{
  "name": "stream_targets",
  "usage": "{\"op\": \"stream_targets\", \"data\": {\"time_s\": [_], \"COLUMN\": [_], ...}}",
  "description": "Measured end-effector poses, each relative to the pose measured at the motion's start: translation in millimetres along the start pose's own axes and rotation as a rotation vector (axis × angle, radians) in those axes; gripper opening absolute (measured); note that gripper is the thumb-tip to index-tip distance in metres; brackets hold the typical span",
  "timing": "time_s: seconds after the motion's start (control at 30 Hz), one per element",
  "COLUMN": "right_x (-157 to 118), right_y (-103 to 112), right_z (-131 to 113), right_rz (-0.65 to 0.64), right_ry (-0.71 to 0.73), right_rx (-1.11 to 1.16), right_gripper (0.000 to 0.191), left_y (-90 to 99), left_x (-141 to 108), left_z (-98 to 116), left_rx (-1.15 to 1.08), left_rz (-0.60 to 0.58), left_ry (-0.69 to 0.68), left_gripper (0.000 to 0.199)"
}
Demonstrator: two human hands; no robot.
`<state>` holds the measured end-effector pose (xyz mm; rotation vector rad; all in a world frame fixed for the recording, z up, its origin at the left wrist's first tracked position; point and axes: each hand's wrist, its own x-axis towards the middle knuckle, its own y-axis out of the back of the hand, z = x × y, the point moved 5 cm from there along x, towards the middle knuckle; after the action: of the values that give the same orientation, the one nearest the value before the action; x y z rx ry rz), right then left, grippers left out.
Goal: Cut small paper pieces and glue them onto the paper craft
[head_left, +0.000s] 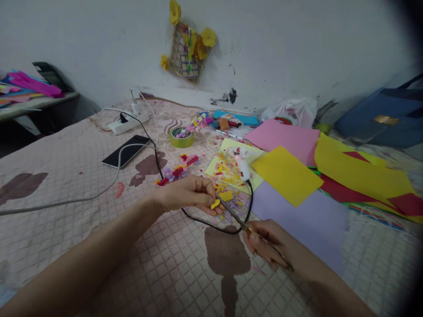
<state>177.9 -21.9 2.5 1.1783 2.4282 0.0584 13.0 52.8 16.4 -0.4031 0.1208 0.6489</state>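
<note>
- Head view: the yellow piece (pixel 215 204) is at the left hand's fingertips, beside the tip of the scissors (pixel 246 226). It looks like thin craft paper or foam: very light, soft, easily creased or torn, hardly slippery. An edge pinch, clear of the blades, should suit it.
- Left hand (pixel 194 191): narrow, finger and thumb closed on the piece.
- Right hand (pixel 267 244): wrapped round the scissors' handles. These look stiff, smooth and somewhat heavier, best taken by the loops; I cannot tell how far the blades are parted.
- Just beyond the left fingers: a yellow offcut (pixel 226 196) and many scraps (pixel 228 169), likely to slide or scatter at a touch.
- Glue gun (pixel 243 165): lying on a pale sheet (pixel 228 145), its red light showing; the nozzle may be hot, so the handle is the safer hold. Its black cord (pixel 251 204) loops round near both hands.
- To the right: yellow (pixel 287 176), purple (pixel 317 229) and pink (pixel 287 138) sheets, flat and bendable.
- Farther left: tape (pixel 181 141) and phone (pixel 127 152).
</note>
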Motion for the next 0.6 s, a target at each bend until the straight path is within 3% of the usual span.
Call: {"op": "stream_targets", "data": {"time_s": [0.6], "right_x": [-0.5], "right_y": [2.3], "right_z": [2.7], "right_rz": [-0.017], "right_ry": [-0.004], "right_rx": [-0.069], "right_gripper": [0.054], "left_y": [-0.6], "left_x": [-1.6], "left_z": [-3.8], "left_rx": [-0.020], "left_rz": [-0.024], "left_ry": [0.088], "left_gripper": [0.014]}}
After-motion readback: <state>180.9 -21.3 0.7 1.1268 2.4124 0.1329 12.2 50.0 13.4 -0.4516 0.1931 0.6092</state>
